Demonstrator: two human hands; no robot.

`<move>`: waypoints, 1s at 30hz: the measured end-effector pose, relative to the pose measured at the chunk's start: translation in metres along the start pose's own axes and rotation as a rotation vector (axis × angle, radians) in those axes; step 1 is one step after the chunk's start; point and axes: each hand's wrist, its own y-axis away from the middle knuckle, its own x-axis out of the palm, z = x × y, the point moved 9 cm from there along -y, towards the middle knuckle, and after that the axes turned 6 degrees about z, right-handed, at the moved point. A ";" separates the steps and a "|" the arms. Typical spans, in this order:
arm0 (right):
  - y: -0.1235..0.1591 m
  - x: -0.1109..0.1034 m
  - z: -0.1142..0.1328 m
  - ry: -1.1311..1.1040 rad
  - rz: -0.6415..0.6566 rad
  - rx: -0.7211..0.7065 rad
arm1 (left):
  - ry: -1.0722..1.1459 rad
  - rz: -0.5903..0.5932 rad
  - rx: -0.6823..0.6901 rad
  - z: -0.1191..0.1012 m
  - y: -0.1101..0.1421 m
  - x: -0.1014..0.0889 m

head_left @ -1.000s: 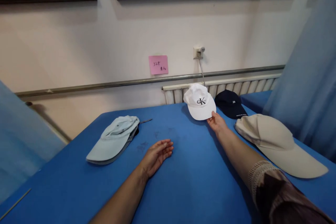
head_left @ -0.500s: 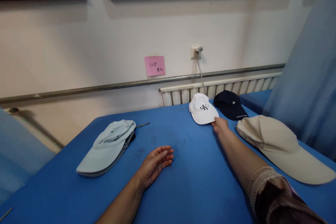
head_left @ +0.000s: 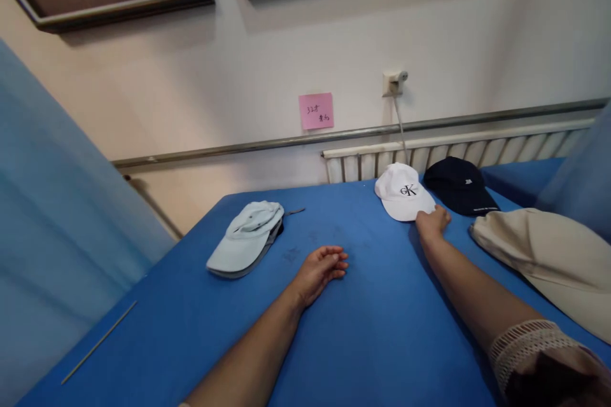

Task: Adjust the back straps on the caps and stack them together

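A white cap (head_left: 398,194) with black letters on its front rests near the back edge of the blue-covered table (head_left: 363,331). My right hand (head_left: 432,222) is at the right side of its brim, touching or very near it, with the fingers apart. Close by on the right lies a navy cap (head_left: 453,181), and nearer to me a large beige cap (head_left: 548,248), partly beside my right forearm. My left hand (head_left: 322,270) hovers over or rests on the middle of the table, fingers loosely curled and holding nothing. To its left sits a pale blue cap (head_left: 248,235), stacked on a darker one.
A thin stick (head_left: 98,343) lies at the table's left side. Behind the table run a metal pipe (head_left: 267,144) and a radiator (head_left: 367,162). A pink note (head_left: 316,112) and a plugged socket (head_left: 392,84) are on the wall. A blue curtain (head_left: 52,222) hangs on the left.
The white cap has come down onto the table. My right hand's fingers have loosened at its brim. The view has swung left; my left hand keeps much the same pose.
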 end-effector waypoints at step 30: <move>0.239 0.063 0.092 -0.108 1.114 -0.561 | -1.355 -1.282 0.353 -0.157 0.103 -0.189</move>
